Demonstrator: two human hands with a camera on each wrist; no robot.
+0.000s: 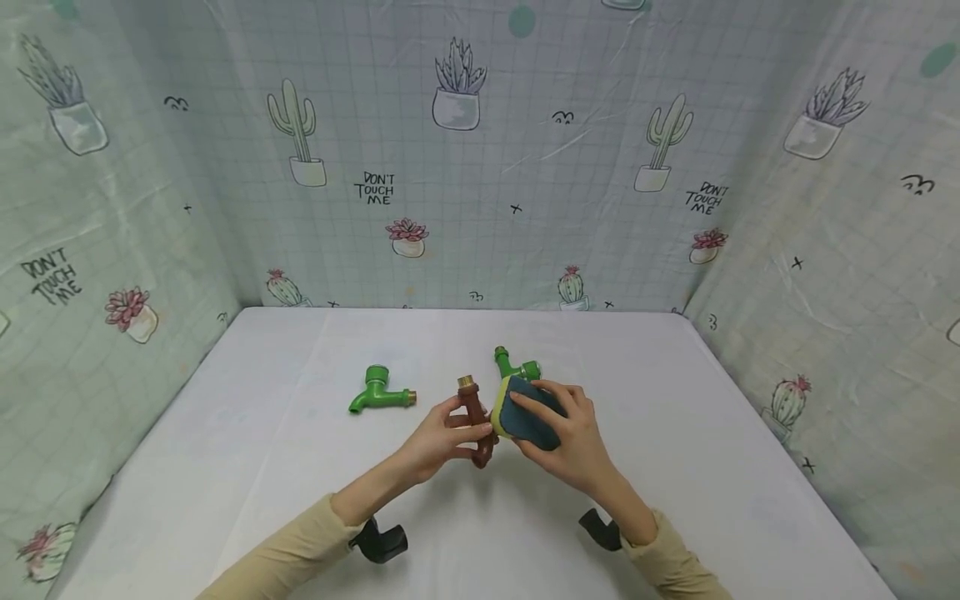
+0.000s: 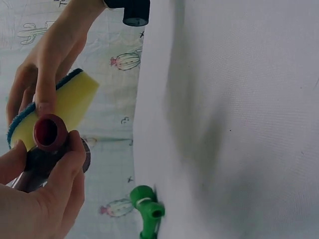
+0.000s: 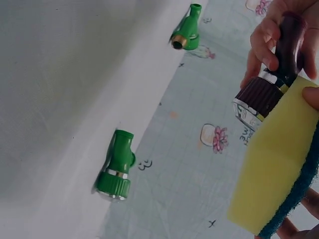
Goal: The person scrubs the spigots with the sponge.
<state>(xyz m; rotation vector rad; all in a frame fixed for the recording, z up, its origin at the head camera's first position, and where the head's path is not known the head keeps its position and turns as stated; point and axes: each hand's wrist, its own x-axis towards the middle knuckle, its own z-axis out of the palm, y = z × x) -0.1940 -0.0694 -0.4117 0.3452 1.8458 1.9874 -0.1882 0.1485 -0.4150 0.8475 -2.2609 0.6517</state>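
Above the tabletop (image 1: 675,417), a brown tap (image 1: 472,402) is pinched by the left hand (image 1: 441,440), left of the right hand's (image 1: 576,442) gripped sponge (image 1: 523,427).

Table (image 1: 675,450): diffuse light, soft-edged shadows
Backdrop (image 1: 480,183): faint glare on creases
Wrist views: dimmer, slightly soft

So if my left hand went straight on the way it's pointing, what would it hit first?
Probably the sponge in your right hand, beside the brown tap your left hand holds; whether sponge and tap touch is unclear.
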